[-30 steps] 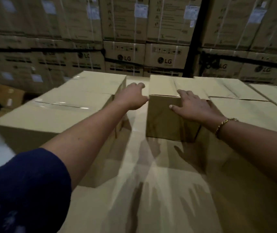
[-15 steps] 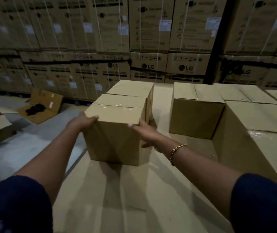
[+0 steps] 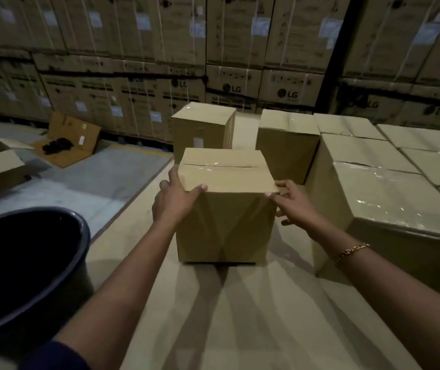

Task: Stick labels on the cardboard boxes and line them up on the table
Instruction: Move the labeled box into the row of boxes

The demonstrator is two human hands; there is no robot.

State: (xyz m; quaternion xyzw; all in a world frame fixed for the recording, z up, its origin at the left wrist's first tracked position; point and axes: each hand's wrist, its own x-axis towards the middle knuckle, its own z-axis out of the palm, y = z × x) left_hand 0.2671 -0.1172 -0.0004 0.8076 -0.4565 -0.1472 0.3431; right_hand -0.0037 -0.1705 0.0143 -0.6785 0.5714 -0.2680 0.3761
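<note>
Cardboard box [image 3: 225, 206] with a taped top sat on the surface [image 3: 240, 316], held between the left hand [image 3: 173, 201] and right hand [image 3: 293, 204], each grip pressed to a side of it. Just behind it stood a labelled box [image 3: 203, 129]. This looked like the positioning step; next it likely needed a label on its bare front face.

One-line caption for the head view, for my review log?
Both hands, left hand and right hand, grip a taped cardboard box on the table.
</note>
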